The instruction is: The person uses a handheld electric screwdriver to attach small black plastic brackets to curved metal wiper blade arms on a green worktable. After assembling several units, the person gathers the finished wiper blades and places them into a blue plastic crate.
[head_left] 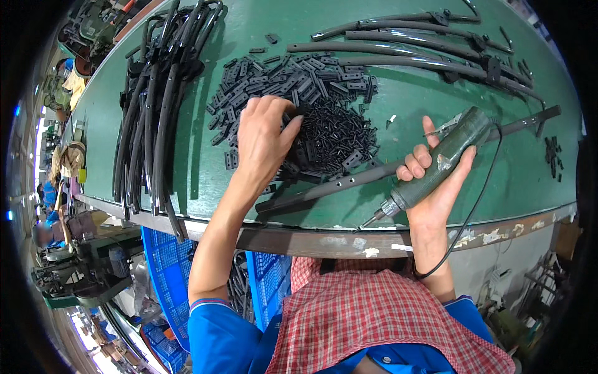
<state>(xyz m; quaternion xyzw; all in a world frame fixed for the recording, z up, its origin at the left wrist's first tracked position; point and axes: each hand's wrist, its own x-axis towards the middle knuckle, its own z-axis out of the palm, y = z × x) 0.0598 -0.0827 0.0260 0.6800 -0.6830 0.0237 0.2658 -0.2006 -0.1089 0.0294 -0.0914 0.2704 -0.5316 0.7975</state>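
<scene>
My left hand [265, 134] reaches over the pile of small black slotted brackets [274, 81], right where it meets a heap of black screws [333, 134]. Its fingers curl toward the thumb, and whatever dark piece lies between them blends into the pile. In my right hand [439, 187] is a dark green electric screwdriver [445, 156], tilted, its bit pointing down toward the table's near edge. Below the tool, a black metal tube with drilled holes [367, 177] lies slantwise across the green tabletop [249, 22].
Bundled bent black tubes [152, 112] lie on the left; several more curved tubes [405, 47] rest at the far right. Loose black pieces [552, 159] sit near the right edge. The screwdriver's cord [479, 215] loops past my right wrist. Blue crates [168, 268] stand below the table's worn edge.
</scene>
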